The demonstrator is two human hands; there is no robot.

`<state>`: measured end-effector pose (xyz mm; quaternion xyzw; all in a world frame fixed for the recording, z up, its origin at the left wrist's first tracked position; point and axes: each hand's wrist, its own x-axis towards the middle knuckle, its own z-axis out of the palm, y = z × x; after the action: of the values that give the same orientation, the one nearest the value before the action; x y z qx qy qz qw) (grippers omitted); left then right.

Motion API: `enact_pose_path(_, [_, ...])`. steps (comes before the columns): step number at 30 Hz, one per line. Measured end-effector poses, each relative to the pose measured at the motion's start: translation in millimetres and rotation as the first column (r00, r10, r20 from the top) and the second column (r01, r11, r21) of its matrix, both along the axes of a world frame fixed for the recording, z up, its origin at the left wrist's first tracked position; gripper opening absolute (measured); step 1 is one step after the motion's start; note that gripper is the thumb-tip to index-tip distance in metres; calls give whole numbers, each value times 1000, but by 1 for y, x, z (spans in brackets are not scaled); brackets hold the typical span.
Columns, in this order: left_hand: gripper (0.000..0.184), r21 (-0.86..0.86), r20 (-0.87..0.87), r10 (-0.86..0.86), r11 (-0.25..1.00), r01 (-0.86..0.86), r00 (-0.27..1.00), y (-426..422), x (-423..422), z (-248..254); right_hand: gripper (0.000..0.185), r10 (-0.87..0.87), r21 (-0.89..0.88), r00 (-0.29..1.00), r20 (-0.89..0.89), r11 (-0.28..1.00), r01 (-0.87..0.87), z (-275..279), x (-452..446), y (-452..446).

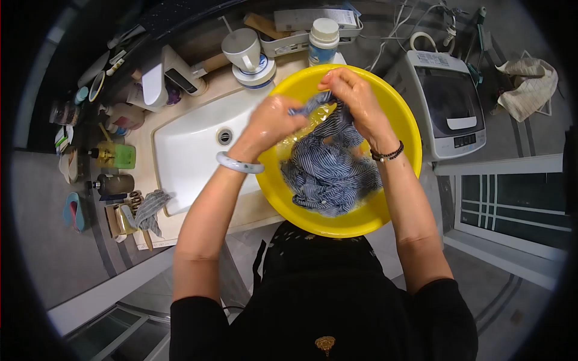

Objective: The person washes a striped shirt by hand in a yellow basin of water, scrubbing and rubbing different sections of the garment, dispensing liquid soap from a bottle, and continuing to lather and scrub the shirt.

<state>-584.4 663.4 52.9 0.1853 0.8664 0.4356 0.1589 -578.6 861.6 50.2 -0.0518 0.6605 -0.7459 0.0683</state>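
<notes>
A blue and white striped garment (328, 171) lies bunched and wet in a yellow basin (404, 162) with some water. Over the basin's left part, my left hand (276, 123), with a pale bangle at the wrist, is closed on one end of a raised fold of the cloth. My right hand (355, 99), wearing a dark bead bracelet, grips the same fold near the far rim. The fold stretches between both hands, and the rest of the garment hangs down into the basin. What kind of garment it is, I cannot tell.
Left of the basin is a white sink (192, 150) with a drain. Bottles, including a green soap bottle (114, 154), and a grey cloth (152, 210) line the counter's left side. A white mug (241, 48) and a white-capped bottle (324, 42) stand behind. A washing machine (448, 105) is at right.
</notes>
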Motion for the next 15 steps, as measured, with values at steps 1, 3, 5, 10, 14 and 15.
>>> enact_pose_path(1, [19,47,-86,58,997,-54,995,-8,-2,18,43,7,-7,1000,-6,1000,-7,-2,1,-3])
enact_pose_path(3, [19,183,-169,141,977,-110,976,-19,0,64,66,163,131,972,-170,981,-142,-12,7,-9])
enact_pose_path(5, [19,389,-72,155,914,-115,985,-26,7,106,75,251,409,954,-162,897,-167,-14,14,-24])
enact_pose_path(10, [19,662,-26,132,745,-82,991,-61,-1,145,67,362,422,904,226,800,-426,-67,15,-48])
enact_pose_path(14, [32,789,206,85,575,-217,975,-95,-6,98,53,128,-26,986,102,992,-127,-58,29,-16])
enact_pose_path(15, [34,807,298,122,499,-317,947,-90,2,80,52,87,-319,979,182,947,-25,-40,34,0])
